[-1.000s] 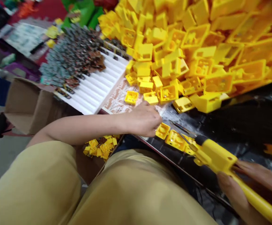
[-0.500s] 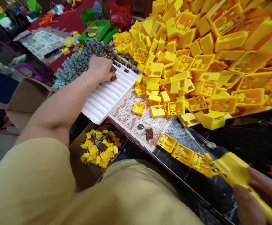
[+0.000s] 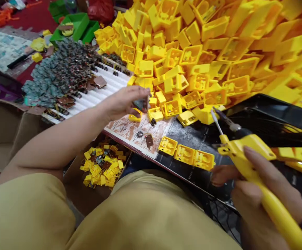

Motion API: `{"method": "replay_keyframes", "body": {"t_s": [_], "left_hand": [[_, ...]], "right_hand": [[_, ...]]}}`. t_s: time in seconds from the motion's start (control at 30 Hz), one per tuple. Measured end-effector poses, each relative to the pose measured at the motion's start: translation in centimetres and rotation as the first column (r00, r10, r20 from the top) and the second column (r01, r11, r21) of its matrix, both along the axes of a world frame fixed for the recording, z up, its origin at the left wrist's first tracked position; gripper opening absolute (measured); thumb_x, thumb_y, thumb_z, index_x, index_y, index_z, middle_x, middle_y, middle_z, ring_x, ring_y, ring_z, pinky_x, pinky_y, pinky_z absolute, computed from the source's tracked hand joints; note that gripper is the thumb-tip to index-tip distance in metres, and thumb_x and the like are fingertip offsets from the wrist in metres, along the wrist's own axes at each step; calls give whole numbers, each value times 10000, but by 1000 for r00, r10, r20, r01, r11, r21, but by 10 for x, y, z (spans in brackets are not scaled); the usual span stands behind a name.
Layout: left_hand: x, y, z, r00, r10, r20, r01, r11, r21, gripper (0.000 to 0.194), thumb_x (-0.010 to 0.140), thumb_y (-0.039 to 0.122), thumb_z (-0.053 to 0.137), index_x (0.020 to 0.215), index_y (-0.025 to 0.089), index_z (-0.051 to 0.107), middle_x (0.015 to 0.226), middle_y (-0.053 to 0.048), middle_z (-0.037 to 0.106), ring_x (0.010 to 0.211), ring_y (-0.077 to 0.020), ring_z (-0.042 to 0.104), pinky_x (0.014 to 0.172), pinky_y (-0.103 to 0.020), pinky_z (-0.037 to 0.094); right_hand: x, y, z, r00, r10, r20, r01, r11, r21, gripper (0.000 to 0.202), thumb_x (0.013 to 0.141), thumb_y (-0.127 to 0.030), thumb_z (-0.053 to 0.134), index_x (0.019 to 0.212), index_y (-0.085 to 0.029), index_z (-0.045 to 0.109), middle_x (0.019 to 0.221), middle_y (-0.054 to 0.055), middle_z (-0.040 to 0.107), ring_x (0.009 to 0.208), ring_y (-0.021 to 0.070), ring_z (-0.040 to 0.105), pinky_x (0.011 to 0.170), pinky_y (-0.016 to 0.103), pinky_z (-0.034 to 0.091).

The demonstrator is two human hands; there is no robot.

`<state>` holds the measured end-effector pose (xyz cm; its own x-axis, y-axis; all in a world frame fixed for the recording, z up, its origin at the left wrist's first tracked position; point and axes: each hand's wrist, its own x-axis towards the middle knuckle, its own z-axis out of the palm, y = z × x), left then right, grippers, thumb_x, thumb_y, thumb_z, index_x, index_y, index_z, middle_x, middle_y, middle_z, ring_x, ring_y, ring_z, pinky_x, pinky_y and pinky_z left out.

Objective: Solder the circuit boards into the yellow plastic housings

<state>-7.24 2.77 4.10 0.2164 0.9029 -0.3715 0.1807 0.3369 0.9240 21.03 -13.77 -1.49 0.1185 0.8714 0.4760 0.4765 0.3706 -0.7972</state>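
Note:
Above the edge of the yellow pile, my left hand (image 3: pixel 130 102) pinches a small circuit board (image 3: pixel 141 104). Thin wires and a small black part hang below it. My right hand (image 3: pixel 265 187) grips a yellow soldering gun (image 3: pixel 255 173), with its metal tip and thin silver tube pointing up and left. Below the tip, several yellow plastic cases (image 3: pixel 184 154) lie in a row, open side up, along the table's front edge. A brown piece (image 3: pixel 149 140) and a small dark round part (image 3: pixel 139 134) rest beside them on the patterned sheet.
A big heap of yellow cases (image 3: pixel 177 62) covers the table's back and right. Left of it, a white ridged foam tray (image 3: pixel 114 85) bears grey wired parts (image 3: pixel 59 66). A black tray (image 3: pixel 275 111) stands at right. Below, a cardboard box (image 3: pixel 75 194) holds yellow pieces.
My left hand has left the foam tray and come right and nearer, with a circuit board in it. My right hand has raised the soldering gun off the row of cases. The view has shifted right.

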Motion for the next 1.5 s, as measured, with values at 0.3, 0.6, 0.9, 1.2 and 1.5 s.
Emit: {"method": "replay_keyframes", "body": {"t_s": [0.3,0.6,0.9,1.2,1.5], "left_hand": [[81,-38,-18,873,-477,-100,488,848,206,271,841,373,734,967,171,606,879,-45,733,803,-153,702,672,-259,569],[-21,-18,-2,945,-55,-324,201,876,438,390,801,500,778,1060,233,661,713,23,702,631,-115,629,582,-282,540],[-52,-33,4,597,295,-746,486,607,629,285,932,509,584,1083,307,717,1012,16,759,1067,-245,625,1057,-470,460],[60,-64,-27,801,-345,-490,599,479,642,188,940,300,593,883,180,725,946,-55,753,892,-153,686,816,-268,511],[88,-58,-23,958,-285,-38,261,806,532,229,841,375,728,792,163,658,860,-47,750,804,-144,698,753,-267,554]], "right_hand": [[-17,45,7,965,78,251,-125,977,175,430,803,-202,812,1157,-286,583,963,3,727,745,173,722,653,291,630],[-5,30,-4,996,75,44,-83,969,233,571,750,-86,820,1223,-307,588,994,-17,713,811,168,731,718,286,656],[-12,33,4,994,25,108,-51,968,244,553,763,-97,816,1215,-324,592,972,-18,723,761,169,732,625,275,648],[-14,20,7,999,24,-42,-19,994,112,470,767,-102,807,1145,-303,611,987,-6,705,799,170,734,690,288,664],[-6,17,-3,992,114,-55,-111,993,52,490,777,-95,787,1174,-287,573,1017,-13,698,864,163,739,785,275,657]]}}
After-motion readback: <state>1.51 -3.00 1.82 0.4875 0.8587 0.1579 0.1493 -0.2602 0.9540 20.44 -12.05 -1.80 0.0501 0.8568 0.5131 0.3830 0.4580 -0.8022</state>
